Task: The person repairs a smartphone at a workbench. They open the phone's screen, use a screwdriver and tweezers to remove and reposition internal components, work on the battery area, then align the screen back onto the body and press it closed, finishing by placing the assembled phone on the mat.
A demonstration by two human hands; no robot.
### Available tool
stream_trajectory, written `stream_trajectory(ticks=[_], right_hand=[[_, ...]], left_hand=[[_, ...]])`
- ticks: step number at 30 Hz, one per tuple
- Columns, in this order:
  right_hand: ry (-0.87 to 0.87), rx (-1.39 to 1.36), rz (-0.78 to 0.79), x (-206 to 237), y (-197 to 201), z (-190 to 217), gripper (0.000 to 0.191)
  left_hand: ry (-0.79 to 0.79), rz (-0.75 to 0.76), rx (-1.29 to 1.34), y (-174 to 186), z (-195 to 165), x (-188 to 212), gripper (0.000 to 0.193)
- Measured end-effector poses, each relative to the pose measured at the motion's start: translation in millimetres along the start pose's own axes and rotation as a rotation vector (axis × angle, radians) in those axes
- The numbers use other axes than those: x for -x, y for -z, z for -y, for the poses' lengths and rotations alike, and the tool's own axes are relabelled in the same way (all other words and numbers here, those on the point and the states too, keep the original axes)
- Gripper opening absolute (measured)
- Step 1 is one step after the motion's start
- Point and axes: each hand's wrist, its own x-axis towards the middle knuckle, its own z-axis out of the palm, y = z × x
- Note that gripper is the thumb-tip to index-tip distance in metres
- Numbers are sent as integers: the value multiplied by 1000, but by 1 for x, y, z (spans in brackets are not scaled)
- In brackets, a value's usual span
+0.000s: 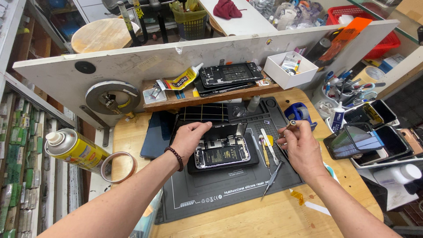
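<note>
An opened smartphone (222,155) lies on a dark repair mat (229,194), its insides and battery showing. Its lifted screen (229,131) stands propped at the far edge. My left hand (190,137) rests on the phone's left upper corner, with fingers against the raised screen. My right hand (296,143) hovers right of the phone, pinching a thin screwdriver (288,127) by its handle, held slanted above the mat.
Tweezers and a second screwdriver (269,178) lie on the mat right of the phone. A yellow spray can (75,150) and tape roll (118,166) sit at left. A wooden shelf (211,94) holds phone frames and a glue tube. Phones and a mesh holder (348,141) crowd the right.
</note>
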Motion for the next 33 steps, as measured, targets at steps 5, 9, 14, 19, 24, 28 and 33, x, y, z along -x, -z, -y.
stream_trajectory(ticks=[5,9,14,19,24,28,33], right_hand=[[-249,-302,-112,-14,-1,-22,23],[-325,-445,-237,-43,5,-56,14],[-321,-561,-229,-78,-3,-86,11],[-300,-511,-249,-95,-19,-101,11],[-228,-481,-218,-103,-25,-113,12],[-275,-410,-218,-106,-27,-117,10],[-289,-452,-231,-99,-23,-101,11]], left_hand=[[38,-4,-20,-1,-2,0,40],[-18,-2,8,-1,-1,-2,34],[-103,24,48,2,-2,-4,29],[-73,18,2,1,-3,0,28],[-90,27,14,0,-8,0,26],[-70,21,-8,-1,-10,1,25],[-52,28,18,-2,-11,1,25]])
